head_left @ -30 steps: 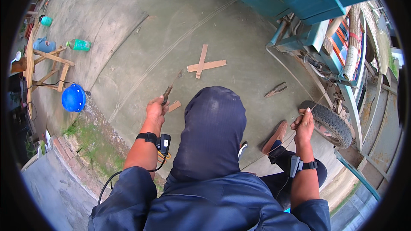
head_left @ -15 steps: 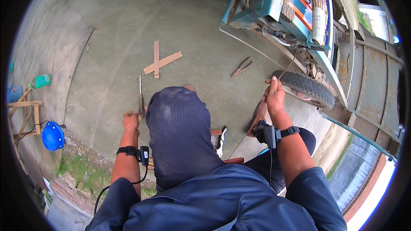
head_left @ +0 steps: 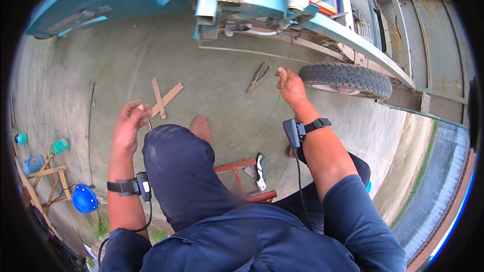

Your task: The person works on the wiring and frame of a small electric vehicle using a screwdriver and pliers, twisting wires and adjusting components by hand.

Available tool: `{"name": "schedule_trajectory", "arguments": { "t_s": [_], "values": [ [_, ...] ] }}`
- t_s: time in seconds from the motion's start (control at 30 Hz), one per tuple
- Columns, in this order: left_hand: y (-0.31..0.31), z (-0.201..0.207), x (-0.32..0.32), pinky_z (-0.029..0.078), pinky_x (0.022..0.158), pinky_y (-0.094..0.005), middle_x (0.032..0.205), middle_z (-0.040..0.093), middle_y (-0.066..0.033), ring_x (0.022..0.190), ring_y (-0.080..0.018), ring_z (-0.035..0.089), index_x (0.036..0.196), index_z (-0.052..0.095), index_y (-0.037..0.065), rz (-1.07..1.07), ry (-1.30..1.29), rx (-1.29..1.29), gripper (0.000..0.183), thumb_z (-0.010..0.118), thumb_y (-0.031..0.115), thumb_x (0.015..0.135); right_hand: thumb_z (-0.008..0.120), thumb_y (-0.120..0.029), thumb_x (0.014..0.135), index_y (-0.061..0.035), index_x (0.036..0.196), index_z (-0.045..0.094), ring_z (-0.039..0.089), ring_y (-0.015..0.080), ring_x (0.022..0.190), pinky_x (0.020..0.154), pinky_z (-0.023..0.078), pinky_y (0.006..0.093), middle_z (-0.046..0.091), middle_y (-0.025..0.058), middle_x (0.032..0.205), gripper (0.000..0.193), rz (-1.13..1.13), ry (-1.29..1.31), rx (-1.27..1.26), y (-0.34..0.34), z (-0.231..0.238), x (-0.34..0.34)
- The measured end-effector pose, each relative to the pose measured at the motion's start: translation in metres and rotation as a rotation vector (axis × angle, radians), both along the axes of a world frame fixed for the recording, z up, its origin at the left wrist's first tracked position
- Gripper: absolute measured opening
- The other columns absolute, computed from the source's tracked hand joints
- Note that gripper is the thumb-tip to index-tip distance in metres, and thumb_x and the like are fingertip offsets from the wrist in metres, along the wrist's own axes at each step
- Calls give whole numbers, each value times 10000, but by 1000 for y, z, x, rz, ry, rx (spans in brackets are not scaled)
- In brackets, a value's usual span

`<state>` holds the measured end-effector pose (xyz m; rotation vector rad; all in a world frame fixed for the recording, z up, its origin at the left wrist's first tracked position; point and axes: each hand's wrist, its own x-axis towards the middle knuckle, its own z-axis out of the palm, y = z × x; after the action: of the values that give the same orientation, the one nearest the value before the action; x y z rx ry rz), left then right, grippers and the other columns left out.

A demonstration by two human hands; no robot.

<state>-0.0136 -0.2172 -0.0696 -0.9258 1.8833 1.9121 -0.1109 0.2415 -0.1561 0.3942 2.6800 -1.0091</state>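
right fingers (head_left: 283,74) pinching wire (head_left: 290,54), now nearer pliers (head_left: 259,77)

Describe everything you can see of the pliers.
The pliers look like worn, dull metal, brownish in places. They lie on the floor, slanted, two arms slightly spread at the far end, narrowing toward the near end. They sit left of the tyre and right grip; only the floor appears to touch them.

Head-worn fisheye view, downward from above
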Motion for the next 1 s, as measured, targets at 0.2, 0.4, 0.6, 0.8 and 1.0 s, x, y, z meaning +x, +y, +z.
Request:
{"name": "schedule_trajectory", "arguments": {
  "t_s": [0.2,0.4,0.6,0.8,1.0],
  "values": [
    [74,89,-26,470,947,-331,1146,651,-152,1080,-203,619,1232,521,-17,-400,312,-79,360,641,142,933,453,-546,991,-84,1041,673,628,229,717,722,495,363,642,105,710,514,83,-122,-218,17,11,3],
    [113,97,-19,491,920,-339,1044,690,-133,994,-208,655,1134,583,-28,-570,348,-361,291,670,98,887,482,-600,962,-80,1197,624,660,194,855,781,528,343,676,90,900,589,-1,-332,-1047,17,37,25],
    [128,95,-34,494,916,-346,1039,694,-135,985,-214,659,1140,582,-25,-611,307,-447,311,674,98,871,536,-583,934,-84,1282,585,673,271,962,879,525,404,673,140,1100,610,85,-482,-714,49,-5,-12],
    [133,88,-52,474,935,-363,1056,686,-145,1001,-237,649,1142,564,-22,-649,249,-460,321,655,91,855,622,-464,909,-120,1446,430,585,356,1167,980,463,422,612,225,1248,666,680,-349,1,45,-79,-35],
    [132,82,-67,469,933,-359,1022,682,-140,990,-232,646,1130,561,-21,-637,164,-506,319,652,60,834,647,-340,872,-131,1466,422,550,375,1214,996,459,450,578,200,1324,668,727,-390,57,31,-112,-48]
  ]
}}
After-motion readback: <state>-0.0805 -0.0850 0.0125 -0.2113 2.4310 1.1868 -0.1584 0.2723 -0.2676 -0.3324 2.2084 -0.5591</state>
